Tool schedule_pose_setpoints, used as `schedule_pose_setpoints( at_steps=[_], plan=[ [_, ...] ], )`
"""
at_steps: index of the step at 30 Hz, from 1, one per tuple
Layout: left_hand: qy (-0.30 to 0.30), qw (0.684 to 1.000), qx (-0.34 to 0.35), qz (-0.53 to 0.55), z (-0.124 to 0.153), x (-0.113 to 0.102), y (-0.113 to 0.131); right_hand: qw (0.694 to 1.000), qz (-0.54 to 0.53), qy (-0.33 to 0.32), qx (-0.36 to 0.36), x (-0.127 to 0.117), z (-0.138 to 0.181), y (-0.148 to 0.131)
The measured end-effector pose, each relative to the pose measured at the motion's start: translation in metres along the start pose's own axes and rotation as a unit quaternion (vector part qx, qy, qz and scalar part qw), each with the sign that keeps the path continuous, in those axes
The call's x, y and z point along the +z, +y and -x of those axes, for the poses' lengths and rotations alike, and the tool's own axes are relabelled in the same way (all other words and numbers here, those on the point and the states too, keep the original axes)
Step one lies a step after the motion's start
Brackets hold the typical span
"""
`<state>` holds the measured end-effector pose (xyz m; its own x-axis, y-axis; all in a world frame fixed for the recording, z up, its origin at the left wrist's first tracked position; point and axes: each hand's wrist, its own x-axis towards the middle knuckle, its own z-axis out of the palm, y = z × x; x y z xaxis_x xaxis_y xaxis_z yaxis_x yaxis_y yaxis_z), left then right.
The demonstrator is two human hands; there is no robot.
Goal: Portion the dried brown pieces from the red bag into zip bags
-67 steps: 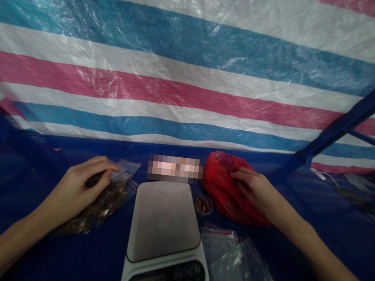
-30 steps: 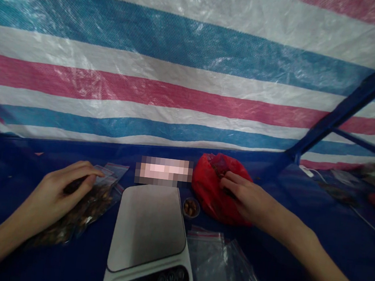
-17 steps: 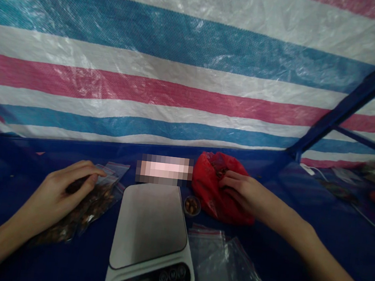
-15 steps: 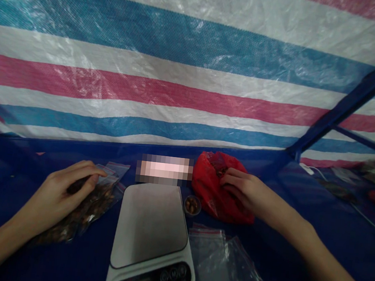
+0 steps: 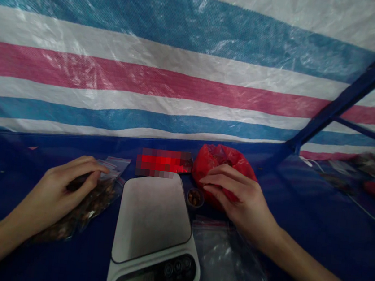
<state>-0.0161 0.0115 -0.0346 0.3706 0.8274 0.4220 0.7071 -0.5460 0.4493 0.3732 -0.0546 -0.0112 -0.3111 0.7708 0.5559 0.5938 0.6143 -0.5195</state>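
Observation:
On the left, my left hand (image 5: 63, 189) rests over a pile of filled clear zip bags (image 5: 88, 206), thumb and forefinger closed at the top edge of one. The brown pieces inside the bags are partly covered by the hand. My right hand (image 5: 238, 196) is in front of a red plastic bag (image 5: 228, 156), its fingertips pinched together. Whatever lies between them is too small to make out. Just left of those fingertips stands a small clear cup (image 5: 195, 197) with brown pieces in it. A kitchen scale (image 5: 153, 220) with a metal plate sits between my hands.
Empty clear zip bags (image 5: 224, 262) lie right of the scale. Behind the scale is a red item (image 5: 163, 162), blurred out. A blue frame bar (image 5: 340, 104) slants up at the right, near a cable (image 5: 365, 215) and more bags. A striped sheet (image 5: 167, 84) hangs behind.
My right hand has come out of the red bag and moved left and toward me, near the small cup. My left hand stays at the zip bags. The camera view has shifted slightly.

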Motion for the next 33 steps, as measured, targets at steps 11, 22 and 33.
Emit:
schedule_pose_setpoints(
  at_steps=[11, 22, 33],
  plan=[
    [0.024, 0.999, 0.023, -0.009, -0.001, 0.000, 0.006, 0.998, -0.001, -0.060, -0.013, 0.016, 0.014, 0.006],
    [0.019, 1.000, 0.018, 0.016, 0.003, 0.002, 0.009, 0.999, -0.047, -0.003, -0.020, 0.016, 0.019, 0.009],
    [0.028, 0.999, 0.032, 0.018, 0.005, 0.005, 0.008, 0.996, -0.088, 0.019, 0.003, 0.020, 0.016, 0.005]
  ],
)
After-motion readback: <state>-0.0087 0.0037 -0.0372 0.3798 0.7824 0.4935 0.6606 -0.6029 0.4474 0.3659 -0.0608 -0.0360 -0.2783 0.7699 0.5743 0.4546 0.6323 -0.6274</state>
